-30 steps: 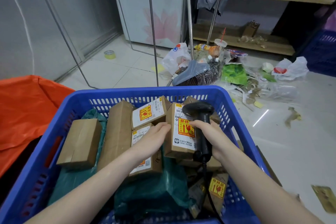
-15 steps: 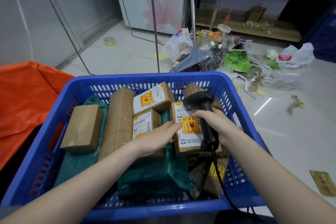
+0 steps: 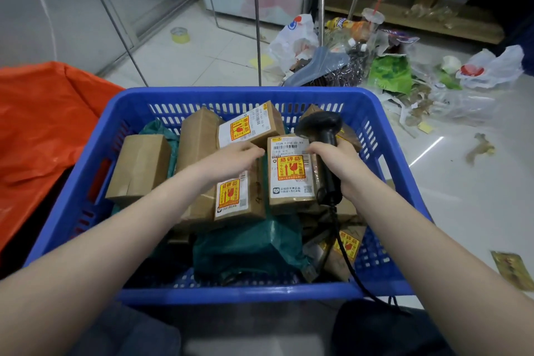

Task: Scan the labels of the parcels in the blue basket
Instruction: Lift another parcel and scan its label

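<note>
Two hands worked over a blue basket (image 3: 384, 121) of parcels, the right one holding a scanner.

The blue basket filled the middle of the view; an orange sheet (image 3: 43, 124) lay to its left, and floor litter (image 3: 390, 66) was strewn beyond its far right corner. Inside the basket, brown cardboard parcels lay piled on green bags (image 3: 248, 248), one plain box (image 3: 138, 167) near the basket's left wall. The upright labelled parcel (image 3: 290, 179) stood at the basket's centre, its label facing up, with a second labelled parcel (image 3: 239, 199) just left of it and a third (image 3: 251, 127) toward the far wall. The right hand (image 3: 338, 162) was closed around the black scanner (image 3: 323, 136), right of the central parcel, head tipped toward its label; its cable (image 3: 346, 257) trailed over the near rim. The left hand (image 3: 231, 159) rested loosely curled, holding nothing, fingertips at the central parcel's top left corner.
</note>
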